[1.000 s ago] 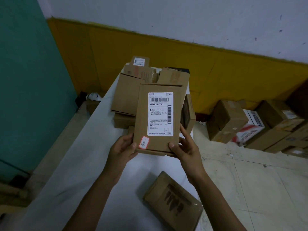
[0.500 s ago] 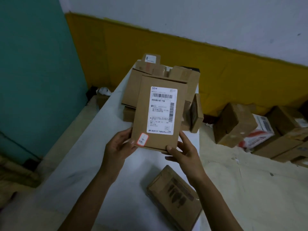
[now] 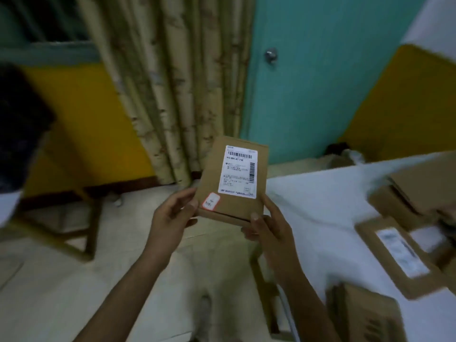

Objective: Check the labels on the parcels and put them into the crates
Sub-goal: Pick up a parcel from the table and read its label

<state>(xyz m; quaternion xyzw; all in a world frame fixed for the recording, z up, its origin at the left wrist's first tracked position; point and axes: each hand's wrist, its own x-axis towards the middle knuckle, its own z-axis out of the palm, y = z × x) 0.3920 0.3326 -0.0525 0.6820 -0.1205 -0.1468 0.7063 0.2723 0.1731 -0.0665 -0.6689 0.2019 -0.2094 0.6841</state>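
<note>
I hold a flat brown cardboard parcel (image 3: 212, 180) upright in front of me, over the floor to the left of the table. Its white shipping label (image 3: 238, 171) with barcodes faces me, and a small red-edged sticker (image 3: 211, 201) sits at its lower left corner. My left hand (image 3: 170, 218) grips the parcel's lower left edge. My right hand (image 3: 267, 227) grips its lower right corner from below. More cardboard parcels (image 3: 399, 253) lie on the white-covered table (image 3: 328, 218) at the right. No crate is in view.
A patterned curtain (image 3: 177, 95) hangs ahead beside a teal door (image 3: 308, 82). A wooden stool or frame (image 3: 74, 218) stands on the tiled floor at the left. A dark blurred shape (image 3: 19, 124) fills the left edge. Yellow wall panels run behind.
The view has swung sharply to the left, away from the parcel pile on the table. The held parcel has come with both hands, off the table and over the floor, label still facing me.
</note>
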